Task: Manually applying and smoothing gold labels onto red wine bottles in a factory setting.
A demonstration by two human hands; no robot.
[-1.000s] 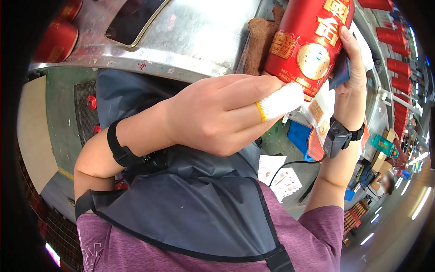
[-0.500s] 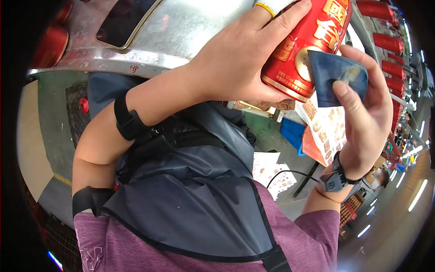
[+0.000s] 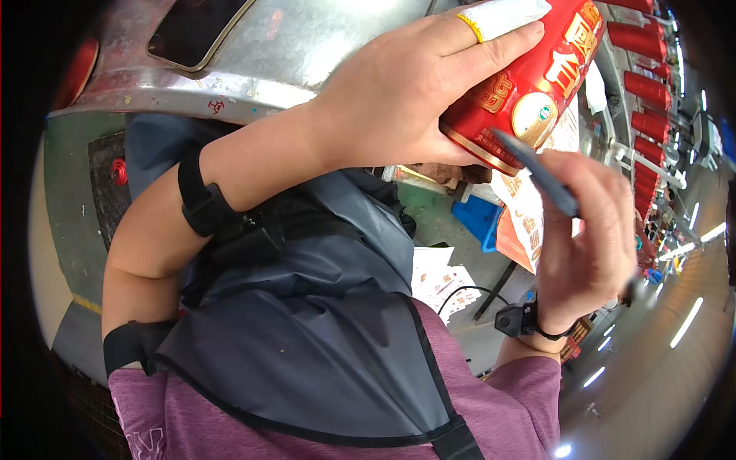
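A red bottle (image 3: pixel 494 115) with gold print and a round gold emblem lies tilted at the upper right, its top end beyond the picture edge. My left hand (image 3: pixel 391 100) is closed around it from the left, thumb under its lower end. A white finger cover (image 3: pixel 506 17) with a yellow rim sits on one of that hand's fingers. My right hand (image 3: pixel 589 226), slightly blurred, grips a dark blue flat scraper (image 3: pixel 546 182) by one end. Seen nearly edge-on, the scraper has its tip at the bottle's lower part; whether it touches cannot be told.
A phone (image 3: pixel 195 34) lies on the worn metal table (image 3: pixel 268 73). Below the bottle are printed sheets (image 3: pixel 521 207), a brown cloth (image 3: pixel 445 172) and a blue bin (image 3: pixel 477 222). More red containers (image 3: pixel 648 90) line the right side; another red one (image 3: pixel 77 73) stands far left.
My right hand has moved left and turned, swinging the scraper from broad face to edge-on. More of the bottle's gold emblem shows. My left hand keeps its hold.
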